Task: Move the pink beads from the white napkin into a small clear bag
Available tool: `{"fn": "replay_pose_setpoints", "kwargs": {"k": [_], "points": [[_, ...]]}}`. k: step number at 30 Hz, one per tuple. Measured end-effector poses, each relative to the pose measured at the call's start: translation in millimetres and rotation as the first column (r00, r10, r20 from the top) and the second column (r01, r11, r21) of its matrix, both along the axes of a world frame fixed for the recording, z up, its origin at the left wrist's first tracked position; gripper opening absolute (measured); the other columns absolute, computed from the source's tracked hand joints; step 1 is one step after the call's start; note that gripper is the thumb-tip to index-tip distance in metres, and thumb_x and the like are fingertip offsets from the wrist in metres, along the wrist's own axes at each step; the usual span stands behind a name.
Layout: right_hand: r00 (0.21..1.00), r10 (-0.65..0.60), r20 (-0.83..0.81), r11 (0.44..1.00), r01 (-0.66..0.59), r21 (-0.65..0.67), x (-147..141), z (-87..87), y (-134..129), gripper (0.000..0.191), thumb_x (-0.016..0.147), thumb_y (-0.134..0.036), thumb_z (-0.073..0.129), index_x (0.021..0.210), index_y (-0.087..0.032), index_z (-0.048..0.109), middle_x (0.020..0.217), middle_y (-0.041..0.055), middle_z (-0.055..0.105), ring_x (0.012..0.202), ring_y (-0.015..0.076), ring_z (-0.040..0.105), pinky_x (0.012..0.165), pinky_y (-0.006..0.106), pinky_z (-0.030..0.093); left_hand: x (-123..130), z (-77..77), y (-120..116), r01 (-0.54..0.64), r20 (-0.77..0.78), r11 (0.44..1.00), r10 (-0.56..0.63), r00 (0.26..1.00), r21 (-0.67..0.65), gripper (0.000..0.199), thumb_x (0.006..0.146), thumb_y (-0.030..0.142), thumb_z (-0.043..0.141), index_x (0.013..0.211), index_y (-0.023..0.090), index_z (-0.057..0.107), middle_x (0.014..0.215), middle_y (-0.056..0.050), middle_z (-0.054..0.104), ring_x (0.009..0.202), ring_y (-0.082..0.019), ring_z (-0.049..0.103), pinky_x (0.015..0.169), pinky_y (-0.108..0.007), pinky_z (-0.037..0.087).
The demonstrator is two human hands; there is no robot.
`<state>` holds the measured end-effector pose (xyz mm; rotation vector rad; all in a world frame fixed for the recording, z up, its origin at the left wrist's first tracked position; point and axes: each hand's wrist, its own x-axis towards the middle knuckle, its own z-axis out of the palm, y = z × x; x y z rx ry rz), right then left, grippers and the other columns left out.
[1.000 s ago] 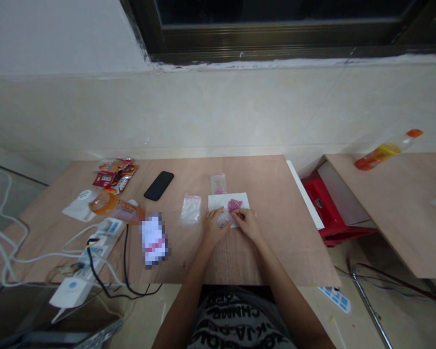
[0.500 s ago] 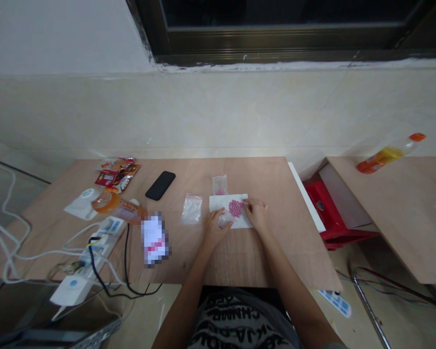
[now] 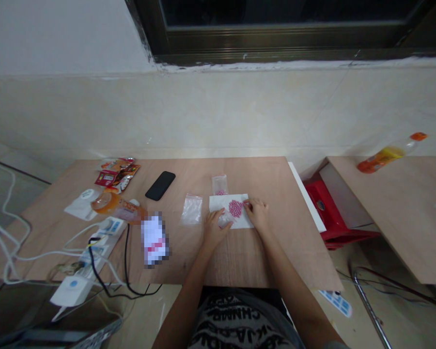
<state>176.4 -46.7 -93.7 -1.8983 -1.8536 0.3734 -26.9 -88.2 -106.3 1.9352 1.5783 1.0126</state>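
Observation:
Pink beads (image 3: 235, 208) lie in a cluster on a white sheet (image 3: 245, 223) on the wooden table. My left hand (image 3: 215, 226) rests at the sheet's left side, thumb and fingers closed round a small clear bag (image 3: 224, 219). At the right edge of the beads is my right hand (image 3: 256, 213), its fingertips pinched together; whatever they hold is too small to make out. Behind the sheet lies a clear bag with pink beads (image 3: 220, 185). Another clear bag (image 3: 192, 209) sits to the left of the sheet.
On the left are a black phone (image 3: 160, 185), snack packets (image 3: 116, 173), an orange bottle (image 3: 118, 206), a blurred-out item (image 3: 154, 241) and a power strip (image 3: 90, 261) with cables. A second table (image 3: 403, 203) holds a bottle (image 3: 388, 154); a red stool (image 3: 330, 218) stands between.

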Motion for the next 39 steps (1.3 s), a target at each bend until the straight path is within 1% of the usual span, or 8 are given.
{"fn": "replay_pose_setpoints", "kwargs": {"k": [8, 15, 19, 23, 29, 34, 36, 39], "points": [[0.999, -0.023, -0.029, 1.0, 0.023, 0.007, -1, 4.3, -3, 0.026, 0.095, -0.037, 0.047, 0.098, -0.023, 0.069, 0.085, 0.0039, 0.068, 0.089, 0.0208, 0.056, 0.079, 0.033, 0.025, 1, 3.4, -1, -0.013, -0.005, 1.0, 0.013, 1.0, -0.021, 0.052, 0.073, 0.029, 0.076, 0.121, 0.02, 0.059, 0.107, -0.007, 0.068, 0.104, -0.027, 0.06, 0.095, -0.045, 0.046], [0.981, -0.014, -0.194, 1.0, 0.017, 0.015, -11, 16.0, -18, 0.037, 0.095, -0.048, 0.043, 0.096, -0.023, 0.071, 0.079, 0.004, 0.067, 0.08, 0.0197, 0.057, 0.078, 0.032, 0.029, 1, 7.3, -1, -0.012, 0.004, 0.999, 0.012, 1.0, -0.03, 0.05, 0.073, 0.029, 0.075, 0.12, 0.021, 0.06, 0.106, -0.007, 0.068, 0.104, -0.027, 0.061, 0.096, -0.045, 0.046], [0.976, 0.028, -0.217, 1.0, -0.027, 0.006, -21, 21.5, -28, 0.036, 0.094, -0.048, 0.045, 0.095, -0.023, 0.071, 0.081, 0.0039, 0.069, 0.08, 0.0192, 0.058, 0.079, 0.033, 0.032, 1, 7.0, -1, -0.01, 0.018, 0.999, 0.011, 1.0, -0.035, 0.05, 0.074, 0.031, 0.075, 0.12, 0.022, 0.06, 0.107, -0.007, 0.068, 0.104, -0.027, 0.061, 0.097, -0.046, 0.046], [0.963, 0.121, -0.24, 0.992, -0.126, -0.004, -28, 23.1, -34, 0.028, 0.094, -0.042, 0.048, 0.096, -0.024, 0.07, 0.089, 0.0033, 0.07, 0.086, 0.0202, 0.059, 0.082, 0.034, 0.032, 1, 4.7, 0, -0.006, 0.033, 0.999, 0.008, 0.999, -0.037, 0.052, 0.073, 0.031, 0.075, 0.122, 0.021, 0.059, 0.107, -0.008, 0.068, 0.105, -0.026, 0.061, 0.097, -0.046, 0.046], [0.944, 0.221, -0.243, 0.971, -0.237, -0.036, -32, 23.5, -34, 0.019, 0.092, -0.035, 0.054, 0.096, -0.024, 0.069, 0.095, 0.0035, 0.071, 0.089, 0.0203, 0.058, 0.083, 0.034, 0.032, 1, 3.4, -1, 0.0, 0.054, 0.999, 0.002, 0.999, -0.032, 0.051, 0.074, 0.029, 0.074, 0.122, 0.021, 0.059, 0.108, -0.008, 0.067, 0.104, -0.025, 0.061, 0.097, -0.045, 0.046], [0.923, 0.297, -0.244, 0.95, -0.312, -0.026, -31, 22.5, -33, 0.019, 0.093, -0.034, 0.053, 0.098, -0.025, 0.07, 0.099, 0.004, 0.071, 0.093, 0.0208, 0.059, 0.084, 0.035, 0.033, 0, 4.7, -1, -0.005, 0.052, 1.0, 0.007, 0.999, -0.03, 0.05, 0.074, 0.03, 0.073, 0.121, 0.022, 0.06, 0.107, -0.007, 0.067, 0.104, -0.025, 0.061, 0.096, -0.045, 0.047], [0.927, 0.279, -0.251, 0.956, -0.293, -0.02, -29, 21.5, -33, 0.021, 0.093, -0.035, 0.053, 0.098, -0.025, 0.07, 0.1, 0.0041, 0.071, 0.093, 0.0207, 0.059, 0.084, 0.035, 0.033, 0, 4.8, -1, -0.005, 0.057, 0.999, 0.007, 0.998, -0.035, 0.05, 0.074, 0.031, 0.074, 0.121, 0.022, 0.06, 0.108, -0.008, 0.066, 0.104, -0.026, 0.061, 0.096, -0.045, 0.047], [0.942, 0.199, -0.271, 0.978, -0.209, -0.01, -25, 19.8, -33, 0.022, 0.092, -0.036, 0.052, 0.098, -0.024, 0.07, 0.095, 0.0036, 0.071, 0.087, 0.0195, 0.06, 0.084, 0.034, 0.034, 1, 6.0, -1, -0.008, 0.053, 0.999, 0.01, 0.999, -0.037, 0.05, 0.073, 0.03, 0.075, 0.12, 0.022, 0.061, 0.107, -0.008, 0.067, 0.103, -0.026, 0.061, 0.096, -0.046, 0.047]]}}
